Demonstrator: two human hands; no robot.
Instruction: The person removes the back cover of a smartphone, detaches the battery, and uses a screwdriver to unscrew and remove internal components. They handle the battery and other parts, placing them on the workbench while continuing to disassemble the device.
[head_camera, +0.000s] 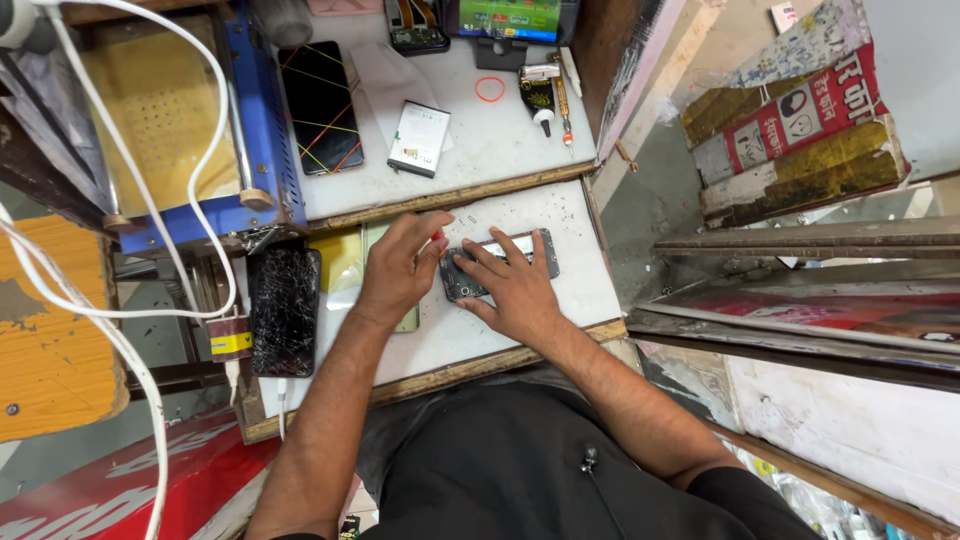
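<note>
From the head camera, the opened phone (497, 262) lies flat on the white board (580, 285) of the lower bench, face down with its insides showing. The right hand (515, 285) rests on top of it, fingers spread and pressing it down rather than closing around it. The left hand (400, 265) sits just beside the phone's left end, thumb and forefinger pinched on a small red-tipped tool (437, 236) that touches the phone's top corner.

Under the left wrist lies a pale green phone back (375, 240), partly hidden by the hand. Further left, a phone with a shattered screen (284, 310) lies at the edge of the board, next to a white cable (150, 260) that loops across the bench.

On the raised shelf behind, well apart from the hands, lie a dark phone with coloured cracks (320, 105), a white battery (419, 138), a red rubber band (489, 89) and a small glue bottle (540, 100). A blue machine (262, 130) stands at the shelf's left side. Nothing lies between the hands and the opened phone.
</note>
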